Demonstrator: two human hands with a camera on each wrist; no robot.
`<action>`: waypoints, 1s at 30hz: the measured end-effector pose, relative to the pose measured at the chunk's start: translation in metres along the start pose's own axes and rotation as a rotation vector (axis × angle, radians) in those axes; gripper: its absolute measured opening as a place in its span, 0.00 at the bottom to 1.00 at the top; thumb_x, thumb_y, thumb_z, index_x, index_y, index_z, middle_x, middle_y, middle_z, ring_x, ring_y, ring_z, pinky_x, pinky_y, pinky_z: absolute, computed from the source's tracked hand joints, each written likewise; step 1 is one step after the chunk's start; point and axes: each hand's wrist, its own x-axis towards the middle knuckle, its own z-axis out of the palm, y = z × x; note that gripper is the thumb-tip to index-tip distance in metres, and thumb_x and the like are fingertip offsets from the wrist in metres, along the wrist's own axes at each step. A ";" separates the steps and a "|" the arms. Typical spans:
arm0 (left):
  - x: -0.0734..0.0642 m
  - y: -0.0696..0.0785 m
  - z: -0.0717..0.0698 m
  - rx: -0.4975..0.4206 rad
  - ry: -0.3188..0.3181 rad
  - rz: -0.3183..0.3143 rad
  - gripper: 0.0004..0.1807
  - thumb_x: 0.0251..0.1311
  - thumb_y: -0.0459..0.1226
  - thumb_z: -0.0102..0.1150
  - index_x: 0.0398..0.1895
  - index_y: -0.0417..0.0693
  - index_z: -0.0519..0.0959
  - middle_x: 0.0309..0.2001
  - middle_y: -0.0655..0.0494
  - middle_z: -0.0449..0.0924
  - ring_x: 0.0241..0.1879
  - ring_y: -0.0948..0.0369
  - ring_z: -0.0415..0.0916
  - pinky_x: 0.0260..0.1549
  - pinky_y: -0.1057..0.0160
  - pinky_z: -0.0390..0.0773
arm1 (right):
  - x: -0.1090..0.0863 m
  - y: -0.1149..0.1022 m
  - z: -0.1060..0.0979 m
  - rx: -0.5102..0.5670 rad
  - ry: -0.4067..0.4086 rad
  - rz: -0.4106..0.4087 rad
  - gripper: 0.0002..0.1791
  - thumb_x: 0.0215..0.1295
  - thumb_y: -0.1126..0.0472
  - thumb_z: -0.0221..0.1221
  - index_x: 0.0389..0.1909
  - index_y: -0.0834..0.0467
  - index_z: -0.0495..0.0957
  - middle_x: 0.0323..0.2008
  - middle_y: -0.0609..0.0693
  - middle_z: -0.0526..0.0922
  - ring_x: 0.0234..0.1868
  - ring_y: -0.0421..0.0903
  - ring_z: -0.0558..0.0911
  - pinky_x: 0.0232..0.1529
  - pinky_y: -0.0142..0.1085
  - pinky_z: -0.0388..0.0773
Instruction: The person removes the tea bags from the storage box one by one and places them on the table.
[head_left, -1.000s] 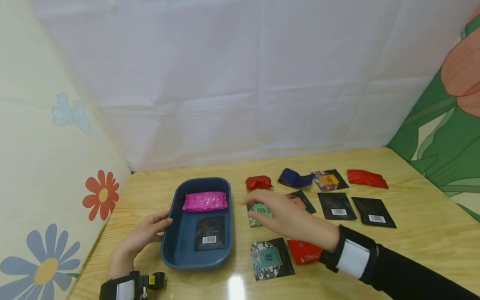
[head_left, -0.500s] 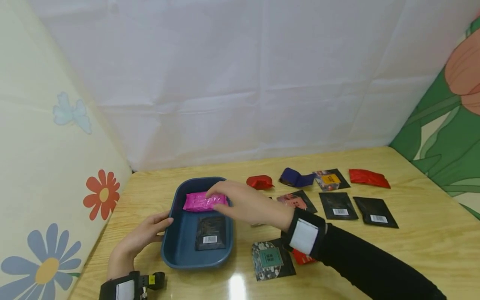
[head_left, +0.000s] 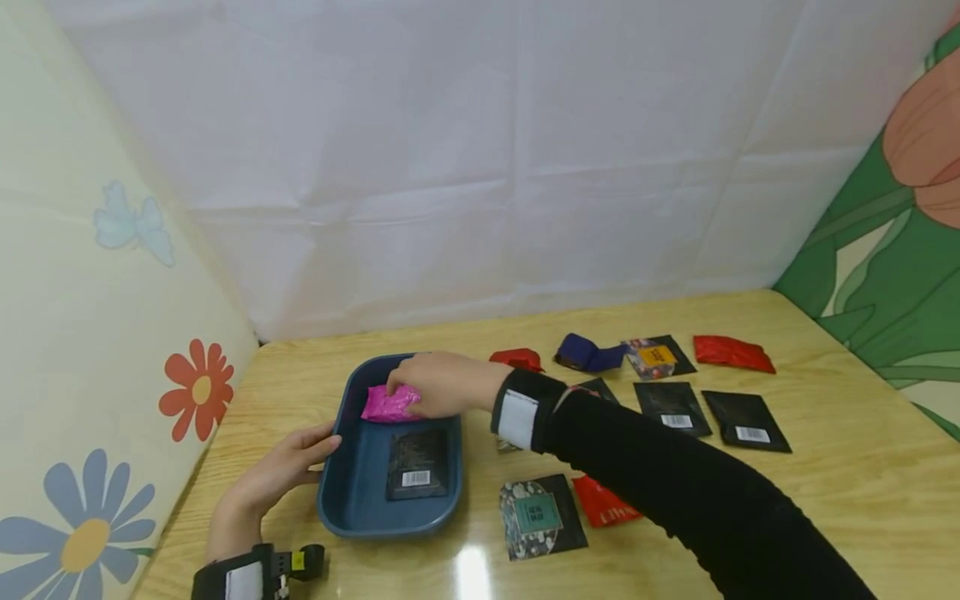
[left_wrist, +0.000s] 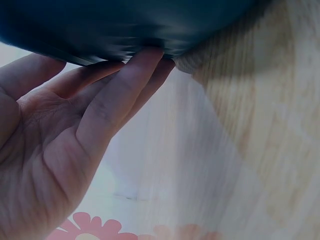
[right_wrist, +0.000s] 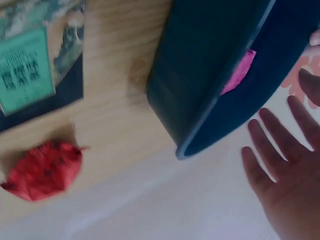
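Note:
A dark blue plastic box stands on the table. Inside it lie a shiny pink packet, at the far end, and a flat black sachet with a white barcode label. My left hand touches the box's left side; in the left wrist view its fairly straight fingers rest against the outer wall. My right hand reaches over the box's far right corner, thumb and forefinger around the pink packet in the head view. In the right wrist view its fingers are spread, apart from the packet.
Right of the box lie a red crinkled packet, a purple packet, a red packet, black sachets and a green-labelled sachet. Another red packet is partly under my right sleeve. A white sheet hangs behind.
My right hand has moved left from above the sachets beside the box to over the pink packet inside it. The left hand stays at the box's side.

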 end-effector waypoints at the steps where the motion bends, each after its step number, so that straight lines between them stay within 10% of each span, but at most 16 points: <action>1: 0.000 0.000 0.000 -0.001 0.000 0.000 0.34 0.78 0.41 0.43 0.73 0.23 0.49 0.72 0.25 0.51 0.70 0.35 0.53 0.57 0.42 0.73 | 0.004 -0.001 0.000 -0.036 -0.010 0.009 0.22 0.68 0.56 0.62 0.61 0.54 0.77 0.58 0.51 0.79 0.59 0.46 0.76 0.63 0.37 0.70; 14: 0.000 -0.002 -0.001 -0.001 0.000 0.005 0.34 0.78 0.40 0.43 0.73 0.23 0.49 0.72 0.25 0.49 0.71 0.35 0.51 0.58 0.42 0.72 | 0.039 -0.015 0.014 -0.614 -0.092 0.107 0.14 0.72 0.54 0.57 0.55 0.49 0.80 0.49 0.45 0.85 0.48 0.42 0.82 0.50 0.37 0.79; 25: 0.002 -0.002 0.003 -0.005 0.013 0.008 0.32 0.78 0.40 0.42 0.73 0.25 0.50 0.72 0.26 0.50 0.71 0.36 0.53 0.58 0.42 0.72 | 0.051 -0.020 0.011 -0.496 -0.168 0.288 0.05 0.66 0.60 0.61 0.38 0.49 0.85 0.38 0.42 0.86 0.36 0.38 0.80 0.40 0.38 0.79; 30: 0.001 -0.003 0.002 -0.004 0.003 0.012 0.34 0.77 0.41 0.43 0.73 0.24 0.50 0.72 0.26 0.50 0.70 0.36 0.53 0.58 0.42 0.72 | 0.054 -0.029 0.010 -0.448 -0.214 0.330 0.09 0.69 0.59 0.59 0.45 0.47 0.85 0.47 0.41 0.85 0.43 0.38 0.80 0.43 0.39 0.75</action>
